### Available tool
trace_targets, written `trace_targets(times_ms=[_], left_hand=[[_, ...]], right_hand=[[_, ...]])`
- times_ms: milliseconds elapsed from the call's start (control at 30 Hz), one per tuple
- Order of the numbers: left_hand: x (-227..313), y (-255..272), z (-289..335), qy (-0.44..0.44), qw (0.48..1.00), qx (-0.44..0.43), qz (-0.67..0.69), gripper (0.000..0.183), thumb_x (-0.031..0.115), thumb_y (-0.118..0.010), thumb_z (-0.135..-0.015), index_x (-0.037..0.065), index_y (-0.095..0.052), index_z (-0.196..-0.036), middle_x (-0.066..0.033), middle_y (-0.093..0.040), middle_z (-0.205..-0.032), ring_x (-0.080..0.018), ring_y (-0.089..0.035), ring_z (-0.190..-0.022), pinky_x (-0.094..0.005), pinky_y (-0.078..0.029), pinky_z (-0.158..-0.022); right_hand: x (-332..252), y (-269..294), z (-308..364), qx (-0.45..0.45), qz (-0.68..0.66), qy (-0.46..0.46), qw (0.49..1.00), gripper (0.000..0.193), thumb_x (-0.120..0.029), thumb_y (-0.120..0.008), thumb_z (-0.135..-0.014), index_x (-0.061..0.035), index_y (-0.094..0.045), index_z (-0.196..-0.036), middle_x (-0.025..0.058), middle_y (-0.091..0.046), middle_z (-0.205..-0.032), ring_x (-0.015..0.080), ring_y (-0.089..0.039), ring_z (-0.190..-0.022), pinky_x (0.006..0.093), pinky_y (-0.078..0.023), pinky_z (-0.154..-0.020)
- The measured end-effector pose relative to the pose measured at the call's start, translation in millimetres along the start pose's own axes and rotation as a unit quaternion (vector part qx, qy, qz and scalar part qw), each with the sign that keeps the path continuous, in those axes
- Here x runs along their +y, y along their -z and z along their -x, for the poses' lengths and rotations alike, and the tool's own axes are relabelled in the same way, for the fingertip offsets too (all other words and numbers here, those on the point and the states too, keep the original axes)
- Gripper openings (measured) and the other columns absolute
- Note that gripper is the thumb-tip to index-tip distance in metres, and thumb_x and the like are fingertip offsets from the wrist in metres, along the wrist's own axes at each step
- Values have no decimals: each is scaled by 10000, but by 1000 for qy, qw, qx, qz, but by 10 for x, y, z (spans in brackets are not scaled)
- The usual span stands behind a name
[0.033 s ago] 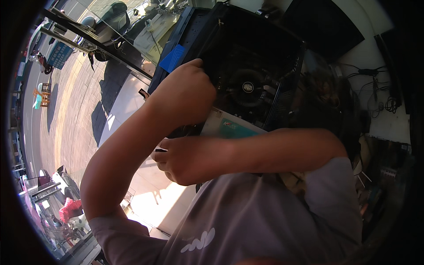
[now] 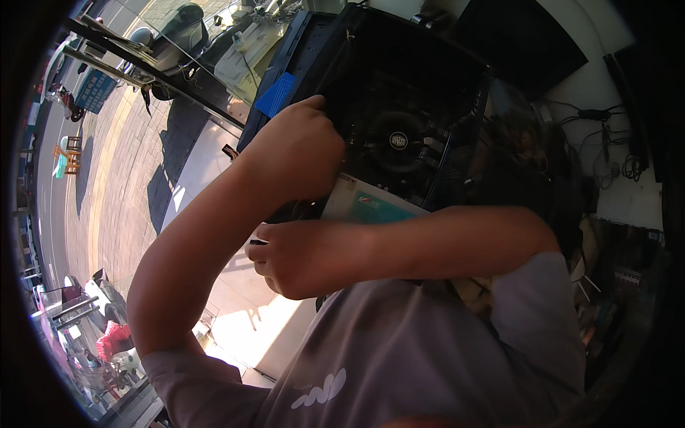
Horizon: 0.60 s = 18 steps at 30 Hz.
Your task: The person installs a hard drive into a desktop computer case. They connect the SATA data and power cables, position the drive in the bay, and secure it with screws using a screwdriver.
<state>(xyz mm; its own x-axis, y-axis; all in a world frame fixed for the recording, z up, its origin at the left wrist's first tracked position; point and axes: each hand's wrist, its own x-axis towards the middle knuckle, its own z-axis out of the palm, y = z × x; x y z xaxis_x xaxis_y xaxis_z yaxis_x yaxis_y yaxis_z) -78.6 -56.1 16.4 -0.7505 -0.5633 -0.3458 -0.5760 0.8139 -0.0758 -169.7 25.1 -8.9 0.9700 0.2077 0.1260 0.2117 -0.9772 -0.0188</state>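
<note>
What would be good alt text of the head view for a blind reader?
A person's bare hands are at an open, dark computer case: the left hand curled at its left side, the right hand lower, with a small black piece at its fingers. Inside the case show a round cooler and a silver box with a teal label.

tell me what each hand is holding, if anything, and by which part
A small black thing shows at the right hand; whether it is held, and by which part, cannot be told. Any hold by the left hand is hidden.
</note>
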Motion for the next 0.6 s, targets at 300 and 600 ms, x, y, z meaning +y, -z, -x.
trace_targets(times_ms=[300, 600], left_hand=[[79, 54, -371, -75, 981, -43, -172, 124, 222, -693, -845, 188, -732, -732, 32, -704, -748, -135, -656, -716, -284, -435, -802], [430, 804, 222, 89, 971, -79, -207, 78, 99, -702, -766, 153, -703, -709, -11, -635, -601, -174, -666, -624, -309, -468, -581]], right_hand=[[-38, -183, -33, 47, 8, -45, 998, 133, -132, -649, -779, -149, -716, -666, -9, -688, -716, 170, -611, -793, 330, -444, -672], [-60, -148, -73, 13, -166, -138, 976, 127, -120, -649, -787, -134, -737, -698, 6, -692, -760, 186, -638, -870, 347, -480, -807]])
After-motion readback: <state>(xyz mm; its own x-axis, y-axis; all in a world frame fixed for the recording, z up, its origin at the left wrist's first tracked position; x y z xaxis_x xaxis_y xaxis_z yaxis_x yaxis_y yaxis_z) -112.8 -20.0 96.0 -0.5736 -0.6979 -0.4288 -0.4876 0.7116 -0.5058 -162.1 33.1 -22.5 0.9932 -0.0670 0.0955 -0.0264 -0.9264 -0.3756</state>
